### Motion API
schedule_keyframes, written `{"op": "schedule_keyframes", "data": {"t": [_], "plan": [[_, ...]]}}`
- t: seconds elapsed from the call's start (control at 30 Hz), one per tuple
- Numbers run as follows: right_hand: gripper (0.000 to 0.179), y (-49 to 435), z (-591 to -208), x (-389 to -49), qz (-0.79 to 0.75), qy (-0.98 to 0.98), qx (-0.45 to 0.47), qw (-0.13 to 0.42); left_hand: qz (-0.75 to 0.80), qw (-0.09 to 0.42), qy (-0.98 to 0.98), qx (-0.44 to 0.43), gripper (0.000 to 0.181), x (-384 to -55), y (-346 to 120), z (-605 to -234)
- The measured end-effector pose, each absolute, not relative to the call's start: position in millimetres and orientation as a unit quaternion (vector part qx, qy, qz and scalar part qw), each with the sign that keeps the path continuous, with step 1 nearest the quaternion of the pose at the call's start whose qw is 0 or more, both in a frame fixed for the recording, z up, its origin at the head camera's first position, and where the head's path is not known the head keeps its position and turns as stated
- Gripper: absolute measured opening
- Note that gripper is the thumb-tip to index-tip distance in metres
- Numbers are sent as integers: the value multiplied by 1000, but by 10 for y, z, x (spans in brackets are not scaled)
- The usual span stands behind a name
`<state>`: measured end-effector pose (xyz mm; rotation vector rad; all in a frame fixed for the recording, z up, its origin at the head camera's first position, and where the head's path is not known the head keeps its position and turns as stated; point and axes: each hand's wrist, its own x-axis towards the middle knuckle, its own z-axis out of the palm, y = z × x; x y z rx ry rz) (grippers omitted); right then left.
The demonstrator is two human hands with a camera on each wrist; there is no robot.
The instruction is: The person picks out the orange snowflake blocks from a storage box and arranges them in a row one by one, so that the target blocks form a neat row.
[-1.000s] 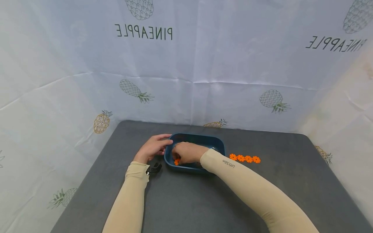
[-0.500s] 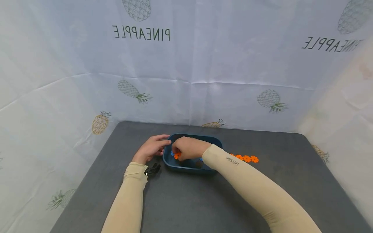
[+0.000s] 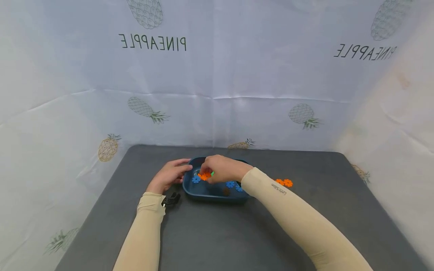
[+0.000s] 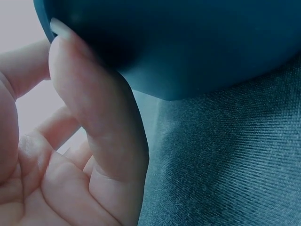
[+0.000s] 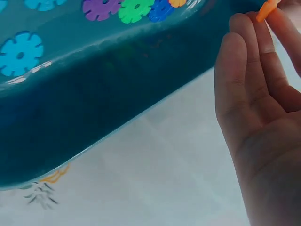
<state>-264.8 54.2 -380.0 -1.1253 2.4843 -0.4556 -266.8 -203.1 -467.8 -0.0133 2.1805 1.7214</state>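
Observation:
Shallow dark-blue plastic tray (image 3: 210, 196) with rounded corners sits on the grey table, holding flower-shaped notched discs. My left hand (image 3: 169, 175) holds its left end, thumb over the rim and the other fingers around the outside; close up, the thumb (image 4: 94, 103) lies along the wall. Over the tray's left half, my right hand (image 3: 222, 168) pinches an orange notched disc (image 5: 268, 9) between thumb and fingertips. A blue disc (image 3: 196, 179) lies left of those fingertips. The right hand and forearm hide part of the tray.
Inside the tray, the right wrist view shows purple (image 5: 101, 7), green (image 5: 135, 9) and light-blue discs (image 5: 21, 54). Orange discs (image 3: 288, 183) lie in a row on the table at right, partly behind the sleeve. A black strap (image 3: 172, 199) hangs at the left wrist. A pineapple-print curtain (image 3: 217, 124) stands behind.
My right hand has moved up from the tray's lower left with the orange disc, uncovering blue discs. The left hand stays at the tray's end. The head view has shifted slightly right.

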Motion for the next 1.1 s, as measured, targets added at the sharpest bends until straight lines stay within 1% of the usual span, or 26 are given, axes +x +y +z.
{"op": "schedule_keyframes", "data": {"t": [0.13,0.4,0.6,0.77,0.9,1.1], "plan": [[35,728,-3817,-2637,-214,883,-374,186,604,179,776,-8,63,-2684,-2028,-4692],[28,1194,-3864,-2535,-315,885,-309,146,590,175,788,-12,65,-2683,-2027,-4664],[30,1580,-3934,-2390,-380,885,-239,125,587,176,790,-17,66,-2653,-2005,-4659],[30,1890,-3982,-2306,-390,898,-178,97,591,174,787,-15,66,-2650,-1988,-4667],[33,2161,-4074,-2267,-377,912,-148,65,594,177,785,-14,67,-2647,-1995,-4673],[37,2608,-4238,-2200,-361,925,-111,39,590,175,788,-12,67,-2651,-1988,-4663]]}}
